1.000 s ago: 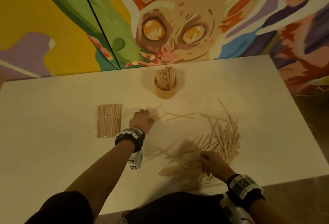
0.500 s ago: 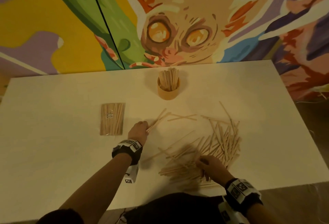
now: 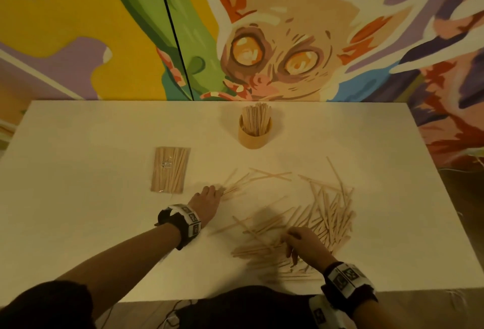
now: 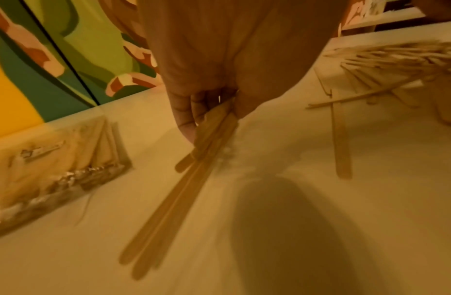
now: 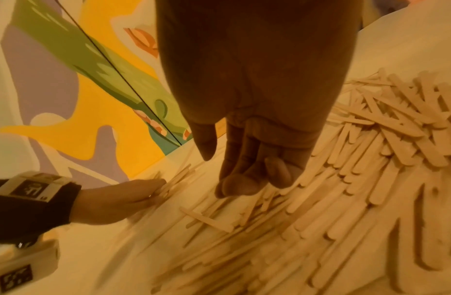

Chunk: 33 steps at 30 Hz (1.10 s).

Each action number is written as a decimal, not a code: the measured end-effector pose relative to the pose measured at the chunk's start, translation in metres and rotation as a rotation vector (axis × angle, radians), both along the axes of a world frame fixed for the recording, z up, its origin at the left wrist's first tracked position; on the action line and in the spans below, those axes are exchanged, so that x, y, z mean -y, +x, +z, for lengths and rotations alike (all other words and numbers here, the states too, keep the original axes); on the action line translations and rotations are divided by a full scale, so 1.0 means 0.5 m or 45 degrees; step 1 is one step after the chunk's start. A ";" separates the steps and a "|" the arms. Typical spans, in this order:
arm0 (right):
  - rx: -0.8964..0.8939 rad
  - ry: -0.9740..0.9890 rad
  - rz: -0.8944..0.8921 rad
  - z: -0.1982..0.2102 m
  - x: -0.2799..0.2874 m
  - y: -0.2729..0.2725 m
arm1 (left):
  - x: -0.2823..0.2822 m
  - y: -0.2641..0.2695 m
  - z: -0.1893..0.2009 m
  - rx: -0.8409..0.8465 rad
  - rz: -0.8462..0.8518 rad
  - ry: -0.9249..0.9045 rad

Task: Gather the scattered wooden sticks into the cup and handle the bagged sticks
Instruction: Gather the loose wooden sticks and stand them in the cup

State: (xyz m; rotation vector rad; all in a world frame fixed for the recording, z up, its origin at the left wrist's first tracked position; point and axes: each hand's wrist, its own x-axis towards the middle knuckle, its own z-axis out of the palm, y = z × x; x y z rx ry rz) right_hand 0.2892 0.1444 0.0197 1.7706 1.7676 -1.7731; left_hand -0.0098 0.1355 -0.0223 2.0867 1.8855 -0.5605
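Hands: left hand now pinches a few sticks, drawn back from the far scatter toward the bag. Right hand, loosely curled, empty, over the pile. Cup part-filled, well apart; a load looks ready.

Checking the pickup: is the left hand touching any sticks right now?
Touching. The left wrist view shows the left hand with fingers and thumb pinching a few sticks.
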 end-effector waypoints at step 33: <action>-0.705 0.008 -0.490 0.141 -0.131 -0.104 | 0.038 0.051 0.187 1.003 0.143 -0.166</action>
